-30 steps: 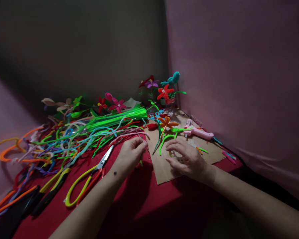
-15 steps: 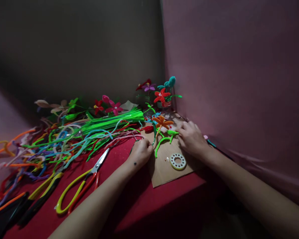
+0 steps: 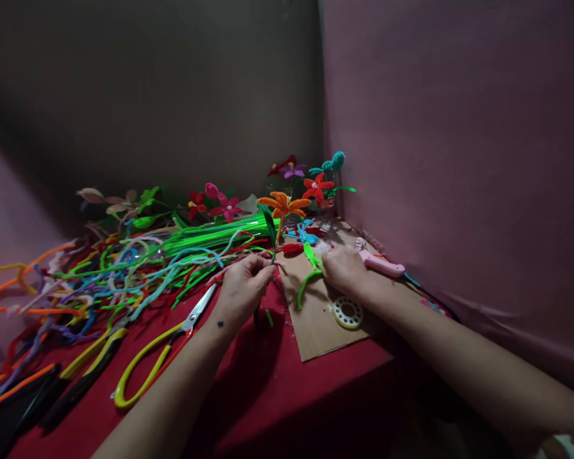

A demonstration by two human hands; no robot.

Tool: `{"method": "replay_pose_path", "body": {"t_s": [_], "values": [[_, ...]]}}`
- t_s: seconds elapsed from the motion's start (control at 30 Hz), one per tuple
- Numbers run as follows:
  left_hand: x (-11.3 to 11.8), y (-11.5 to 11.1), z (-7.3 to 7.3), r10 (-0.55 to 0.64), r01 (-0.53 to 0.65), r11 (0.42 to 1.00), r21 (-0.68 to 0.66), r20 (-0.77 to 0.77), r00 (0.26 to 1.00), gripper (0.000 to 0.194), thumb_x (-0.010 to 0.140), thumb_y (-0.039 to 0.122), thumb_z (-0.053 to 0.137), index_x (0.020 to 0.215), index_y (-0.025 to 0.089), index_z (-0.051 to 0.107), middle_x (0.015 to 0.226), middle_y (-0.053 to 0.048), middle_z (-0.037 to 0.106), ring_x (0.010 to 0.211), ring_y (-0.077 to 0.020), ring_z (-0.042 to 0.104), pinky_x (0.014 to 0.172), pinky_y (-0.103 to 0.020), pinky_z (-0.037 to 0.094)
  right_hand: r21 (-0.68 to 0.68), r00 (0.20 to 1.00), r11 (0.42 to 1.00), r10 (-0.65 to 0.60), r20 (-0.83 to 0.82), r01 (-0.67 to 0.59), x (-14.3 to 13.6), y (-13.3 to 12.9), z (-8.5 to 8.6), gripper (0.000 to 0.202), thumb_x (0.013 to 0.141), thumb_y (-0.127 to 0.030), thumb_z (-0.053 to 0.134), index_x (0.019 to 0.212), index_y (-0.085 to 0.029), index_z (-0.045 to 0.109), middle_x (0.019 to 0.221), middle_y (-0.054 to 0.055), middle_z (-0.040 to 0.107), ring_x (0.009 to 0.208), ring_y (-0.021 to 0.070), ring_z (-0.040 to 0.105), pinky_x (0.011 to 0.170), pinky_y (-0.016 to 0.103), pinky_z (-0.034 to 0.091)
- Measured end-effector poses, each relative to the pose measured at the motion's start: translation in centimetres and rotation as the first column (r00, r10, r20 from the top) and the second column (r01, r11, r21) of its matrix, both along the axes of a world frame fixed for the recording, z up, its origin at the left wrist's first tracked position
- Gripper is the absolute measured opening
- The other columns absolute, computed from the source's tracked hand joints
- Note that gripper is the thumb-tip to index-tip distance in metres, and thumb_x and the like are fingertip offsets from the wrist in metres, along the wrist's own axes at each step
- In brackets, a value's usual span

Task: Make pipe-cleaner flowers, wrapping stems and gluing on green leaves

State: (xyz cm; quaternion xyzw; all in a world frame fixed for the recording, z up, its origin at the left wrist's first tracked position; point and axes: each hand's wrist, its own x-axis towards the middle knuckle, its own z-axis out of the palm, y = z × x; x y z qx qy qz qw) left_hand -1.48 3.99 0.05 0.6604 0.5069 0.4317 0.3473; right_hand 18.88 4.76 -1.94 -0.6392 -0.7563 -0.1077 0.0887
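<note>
My left hand (image 3: 246, 284) pinches the stem of an orange pipe-cleaner flower (image 3: 283, 205) between thumb and fingers. The flower stands upright above the hand, with a dark green leaf (image 3: 268, 223) on its stem. My right hand (image 3: 345, 271) is closed low over the cardboard (image 3: 318, 335), at a bright green pipe-cleaner piece (image 3: 310, 255) whose ends show left of the fingers. The fingertips are partly hidden. A white ring with holes (image 3: 347, 312) lies just below this hand, and a pink glue gun (image 3: 382, 262) to its right.
Scissors (image 3: 191, 322) and yellow-black pliers (image 3: 88, 370) lie on the red cloth (image 3: 249, 408) at left. Behind them spread loose pipe cleaners (image 3: 182, 261) and a green bundle (image 3: 224, 231). Finished flowers (image 3: 318, 187) stand at the back corner; a pink wall (image 3: 459, 159) bounds the right.
My left hand has moved left and raised the orange flower upright off the cardboard. My right hand has shifted left and down over the green piece, uncovering the pink glue gun.
</note>
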Motion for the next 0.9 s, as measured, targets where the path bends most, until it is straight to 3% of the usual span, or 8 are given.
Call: {"method": "replay_pose_path", "body": {"t_s": [0.2,0.27,0.3,0.37,0.43,0.57,0.73,0.9], "values": [[-0.6,-0.6,-0.2,-0.008,0.007,0.999,0.04,0.012,1.0,0.018,0.071,0.032,0.061,0.066,0.015,0.057,0.054,0.005,0.05,0.048,-0.0078,0.04,0.048,-0.02,0.033,0.096,0.994,0.995,0.008,-0.106,0.003,-2.0,-0.2,1.0,0.029,0.085,-0.023,0.045,0.08,-0.013,0.071,0.089,0.016,0.066,0.083,0.0262,0.059,0.067,0.034,0.04],[-0.5,-0.9,-0.1,-0.011,0.01,0.998,0.063,0.018,1.0,0.016,0.072,0.031,0.06,0.068,0.016,0.057,0.055,0.005,0.05,0.049,-0.0079,0.04,0.048,-0.02,0.033,0.164,0.942,0.984,0.113,-0.315,-0.063,-2.4,-0.7,1.5,0.028,0.086,-0.023,0.044,0.081,-0.013,0.07,0.09,0.014,0.065,0.086,0.0242,0.058,0.073,0.034,0.041],[-0.4,-1.1,0.0,-0.017,0.016,0.997,0.075,0.007,1.0,0.016,0.073,0.03,0.06,0.068,0.016,0.058,0.057,0.004,0.052,0.05,-0.0082,0.042,0.049,-0.02,0.033,0.179,0.846,0.974,0.209,-0.491,-0.136,-2.8,-0.9,1.7,0.025,0.085,-0.022,0.045,0.082,-0.014,0.069,0.088,0.012,0.065,0.084,0.0217,0.058,0.074,0.033,0.042],[-0.2,-1.4,0.0,-0.009,0.011,0.995,0.104,-0.018,1.0,0.014,0.073,0.029,0.06,0.069,0.015,0.059,0.061,0.002,0.055,0.054,-0.0093,0.046,0.053,-0.02,0.037,0.166,0.466,0.94,0.295,-0.834,-0.297,-3.7,-1.5,1.9,0.018,0.081,-0.024,0.052,0.084,-0.014,0.067,0.081,0.006,0.065,0.076,0.0165,0.058,0.07,0.029,0.043],[0.0,-1.8,0.0,-0.013,0.017,0.992,0.123,-0.037,0.999,0.014,0.074,0.028,0.058,0.069,0.016,0.06,0.064,0.001,0.058,0.058,-0.0102,0.049,0.056,-0.021,0.039,0.108,0.113,0.905,0.168,-0.979,-0.411,-4.7,-1.9,2.0,0.017,0.076,-0.03,0.06,0.079,-0.014,0.066,0.07,0.001,0.062,0.063,0.0123,0.054,0.06,0.025,0.041],[0.6,-2.3,-0.3,-0.021,0.023,0.996,0.091,-0.024,0.999,0.013,0.074,0.028,0.058,0.067,0.017,0.056,0.055,0.004,0.053,0.047,-0.0081,0.044,0.047,-0.02,0.036,0.109,-0.18,0.893,0.032,-0.983,-0.437,-6.3,-2.1,1.8,0.026,0.066,-0.038,0.069,0.062,-0.013,0.061,0.053,-0.005,0.049,0.048,0.0067,0.038,0.047,0.023,0.029],[0.3,-2.1,0.6,-0.085,0.107,0.989,-0.102,0.199,0.976,0.023,0.066,0.033,0.069,0.075,0.017,0.054,0.059,0.006,0.053,0.04,-0.0047,0.041,0.038,-0.018,0.033,0.09,-0.198,0.882,-0.004,-0.98,-0.463,-5.9,-1.7,2.0,0.023,0.066,-0.034,0.069,0.064,-0.014,0.059,0.049,-0.006,0.048,0.042,0.0051,0.036,0.041,0.022,0.024],[-1.2,-1.7,2.1,-0.063,0.108,0.989,-0.098,0.38,0.923,0.027,0.071,0.034,0.068,0.088,0.016,0.058,0.063,0.005,0.055,0.04,-0.003,0.04,0.037,-0.017,0.031,0.069,-0.126,0.855,0.004,-0.992,-0.513,-5.6,-1.2,1.8,0.019,0.068,-0.03,0.068,0.067,-0.015,0.057,0.046,-0.005,0.052,0.037,0.0062,0.042,0.036,0.019,0.03]]}}
